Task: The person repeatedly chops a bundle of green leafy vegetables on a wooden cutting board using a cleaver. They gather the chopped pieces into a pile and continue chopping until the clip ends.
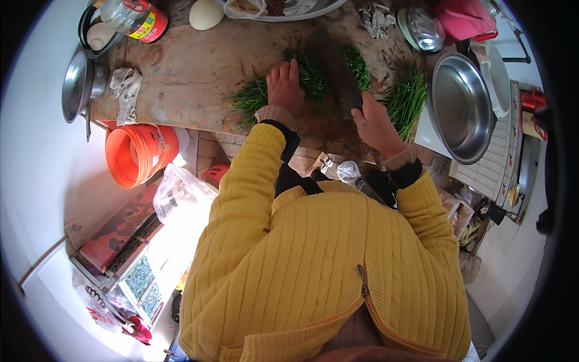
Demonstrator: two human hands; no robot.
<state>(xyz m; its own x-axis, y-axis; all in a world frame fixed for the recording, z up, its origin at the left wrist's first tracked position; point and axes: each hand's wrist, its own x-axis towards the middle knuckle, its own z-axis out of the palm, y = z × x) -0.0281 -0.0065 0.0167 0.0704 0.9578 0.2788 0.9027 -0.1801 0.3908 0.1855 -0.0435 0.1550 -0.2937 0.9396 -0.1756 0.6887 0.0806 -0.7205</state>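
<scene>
My left hand (286, 86) holds down a bunch of thin green chives (251, 95) on a worn wooden board (194, 72). My right hand (377, 121) grips a dark cleaver (337, 72) by the handle. Its broad blade, blurred, lies across the greens to the right of my left hand. Cut greens (357, 68) are heaped on the blade's far side, and part of them is hidden behind it. Past my right hand, a bundle of long uncut chives (406, 102) lies at the board's right end.
A steel basin (462, 108) stands right of the board. Along the back are a large bowl (294, 16), a pale round object (206, 13) and a labelled jar (140, 22). At left are a rag (125, 92), a metal pan (78, 86) and, lower, an orange bucket (135, 154).
</scene>
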